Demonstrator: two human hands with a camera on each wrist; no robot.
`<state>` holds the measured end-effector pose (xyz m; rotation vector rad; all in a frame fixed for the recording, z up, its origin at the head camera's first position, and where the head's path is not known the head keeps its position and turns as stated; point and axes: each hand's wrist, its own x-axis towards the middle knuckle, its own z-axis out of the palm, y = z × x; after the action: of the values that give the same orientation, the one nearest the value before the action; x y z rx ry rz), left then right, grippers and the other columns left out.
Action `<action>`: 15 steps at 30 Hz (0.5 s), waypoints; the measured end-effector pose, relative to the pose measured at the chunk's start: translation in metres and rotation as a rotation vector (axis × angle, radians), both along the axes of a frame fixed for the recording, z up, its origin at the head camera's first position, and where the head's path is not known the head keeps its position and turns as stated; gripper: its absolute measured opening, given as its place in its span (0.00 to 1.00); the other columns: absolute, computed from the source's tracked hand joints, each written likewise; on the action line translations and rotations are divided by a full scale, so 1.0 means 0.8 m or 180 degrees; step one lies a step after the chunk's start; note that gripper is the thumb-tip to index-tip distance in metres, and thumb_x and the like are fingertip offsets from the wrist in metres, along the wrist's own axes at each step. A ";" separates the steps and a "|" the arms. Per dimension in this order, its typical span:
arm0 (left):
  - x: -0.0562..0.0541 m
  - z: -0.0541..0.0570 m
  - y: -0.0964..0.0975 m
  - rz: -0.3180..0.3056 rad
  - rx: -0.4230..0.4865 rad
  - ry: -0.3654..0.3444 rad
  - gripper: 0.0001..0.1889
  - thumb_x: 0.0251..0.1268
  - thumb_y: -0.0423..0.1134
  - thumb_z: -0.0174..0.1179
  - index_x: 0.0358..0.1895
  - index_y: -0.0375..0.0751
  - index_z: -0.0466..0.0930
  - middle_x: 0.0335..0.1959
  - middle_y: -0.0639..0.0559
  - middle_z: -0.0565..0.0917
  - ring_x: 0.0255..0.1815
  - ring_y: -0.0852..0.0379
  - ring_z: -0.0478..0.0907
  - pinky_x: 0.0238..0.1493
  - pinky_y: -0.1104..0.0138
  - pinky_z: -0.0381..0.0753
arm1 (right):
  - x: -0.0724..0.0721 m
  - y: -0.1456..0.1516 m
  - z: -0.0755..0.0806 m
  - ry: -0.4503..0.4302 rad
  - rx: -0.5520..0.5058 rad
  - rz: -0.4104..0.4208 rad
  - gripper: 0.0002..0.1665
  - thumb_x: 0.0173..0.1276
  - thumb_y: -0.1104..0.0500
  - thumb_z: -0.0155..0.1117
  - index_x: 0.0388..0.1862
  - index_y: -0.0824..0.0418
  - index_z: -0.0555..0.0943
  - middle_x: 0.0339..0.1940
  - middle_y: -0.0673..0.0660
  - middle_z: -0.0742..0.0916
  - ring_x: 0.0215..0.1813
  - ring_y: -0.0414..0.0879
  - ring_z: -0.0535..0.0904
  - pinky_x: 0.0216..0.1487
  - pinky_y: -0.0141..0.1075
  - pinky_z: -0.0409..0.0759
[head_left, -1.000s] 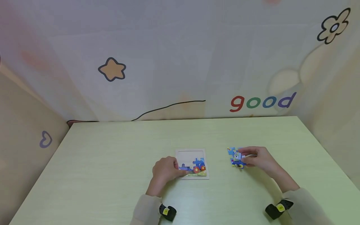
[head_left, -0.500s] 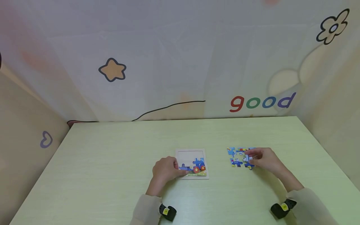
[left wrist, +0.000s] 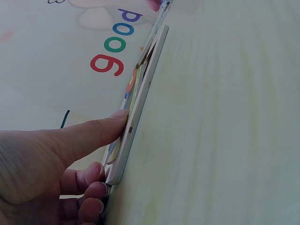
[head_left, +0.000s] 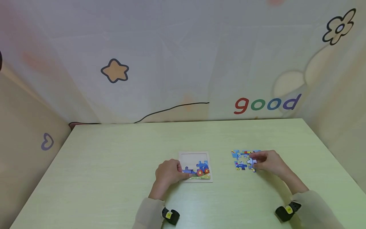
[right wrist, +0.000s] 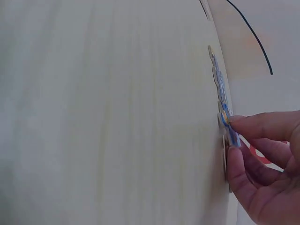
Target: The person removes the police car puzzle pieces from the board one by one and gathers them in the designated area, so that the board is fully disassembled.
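My left hand (head_left: 168, 173) sits at the left edge of the puzzle tray (head_left: 195, 166), which lies flat near the middle of the pale green worktop (head_left: 114, 165). My fingers are curled round that edge. From my left wrist the thumb lies along the top face of the tray (left wrist: 140, 101) while the other fingers tuck in against its near corner, so the hand (left wrist: 51, 164) is grasping the tray and holding it down. Inside the tray a few fitted pieces (head_left: 200, 170) fill the lower right part, showing blue, red and some green; the upper part of the tray is bare board.

Further right, well apart from the tray, a cluster of loose puzzle pieces (head_left: 241, 159) lies on the worktop, mostly blue with bits of yellow and red. My right hand (head_left: 267, 161) is at the right side of that cluster, with thumb and fingers pinching one blue-and-white piece (head_left: 251, 162) at the cluster's edge. From my right wrist the piece (right wrist: 232, 133) is seen edge-on, clamped between my thumb below and a fingertip above, just touching the rest of the pieces (right wrist: 218, 82) that run away along the worktop (right wrist: 117, 117).

Behind the worktop hangs a backdrop (head_left: 183, 47) with the word "good" (head_left: 267, 104) in coloured letters to the right.
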<state>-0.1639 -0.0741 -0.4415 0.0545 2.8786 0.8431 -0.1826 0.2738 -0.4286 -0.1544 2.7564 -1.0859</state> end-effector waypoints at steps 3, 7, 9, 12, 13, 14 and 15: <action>0.000 -0.001 0.000 -0.0007 0.0000 -0.0001 0.23 0.39 0.57 0.70 0.17 0.44 0.69 0.13 0.54 0.67 0.18 0.57 0.66 0.19 0.67 0.57 | -0.001 -0.001 -0.002 0.0059 0.0142 0.0024 0.20 0.50 0.67 0.68 0.45 0.71 0.79 0.37 0.61 0.83 0.35 0.47 0.72 0.30 0.31 0.72; -0.001 -0.003 0.000 -0.0014 0.0000 -0.0024 0.23 0.39 0.57 0.70 0.17 0.45 0.69 0.13 0.54 0.67 0.18 0.57 0.66 0.19 0.67 0.58 | -0.001 -0.003 -0.001 0.0100 0.0242 0.0031 0.20 0.50 0.67 0.68 0.44 0.71 0.80 0.35 0.60 0.83 0.35 0.48 0.72 0.30 0.33 0.71; -0.001 -0.003 -0.001 -0.0013 -0.0001 -0.0037 0.23 0.39 0.57 0.70 0.17 0.45 0.70 0.13 0.54 0.67 0.18 0.57 0.66 0.20 0.67 0.58 | 0.001 -0.007 0.002 0.0132 0.0247 -0.0001 0.20 0.50 0.67 0.68 0.44 0.71 0.79 0.36 0.60 0.83 0.36 0.49 0.73 0.30 0.33 0.71; -0.002 -0.004 -0.001 -0.0018 -0.0015 -0.0044 0.23 0.39 0.57 0.69 0.17 0.45 0.69 0.13 0.55 0.67 0.18 0.57 0.66 0.20 0.67 0.58 | 0.004 -0.019 0.008 0.0209 0.0141 0.0034 0.20 0.52 0.66 0.68 0.45 0.71 0.79 0.37 0.62 0.83 0.37 0.50 0.75 0.29 0.32 0.72; -0.002 -0.004 -0.001 -0.0017 -0.0016 -0.0039 0.23 0.39 0.57 0.70 0.17 0.45 0.70 0.13 0.55 0.67 0.18 0.57 0.66 0.20 0.67 0.58 | 0.005 -0.024 0.011 0.0231 0.0068 0.0076 0.20 0.52 0.66 0.67 0.45 0.72 0.79 0.38 0.63 0.83 0.38 0.50 0.75 0.29 0.32 0.73; -0.002 -0.004 -0.001 -0.0017 -0.0015 -0.0036 0.23 0.39 0.57 0.70 0.17 0.45 0.70 0.13 0.55 0.67 0.18 0.57 0.66 0.20 0.67 0.58 | 0.006 -0.031 0.013 0.0222 -0.0020 0.0107 0.19 0.53 0.66 0.67 0.45 0.71 0.79 0.39 0.63 0.83 0.38 0.50 0.76 0.28 0.32 0.73; -0.002 -0.003 -0.001 -0.0016 -0.0012 -0.0034 0.23 0.39 0.57 0.70 0.17 0.45 0.70 0.13 0.55 0.67 0.18 0.57 0.66 0.19 0.67 0.57 | 0.006 -0.039 0.015 0.0229 -0.0114 0.0176 0.19 0.53 0.66 0.67 0.45 0.72 0.79 0.38 0.63 0.83 0.37 0.49 0.76 0.27 0.32 0.74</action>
<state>-0.1651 -0.0752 -0.4442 0.0564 2.8688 0.8343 -0.1781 0.2430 -0.4167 -0.2780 2.7785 -1.1374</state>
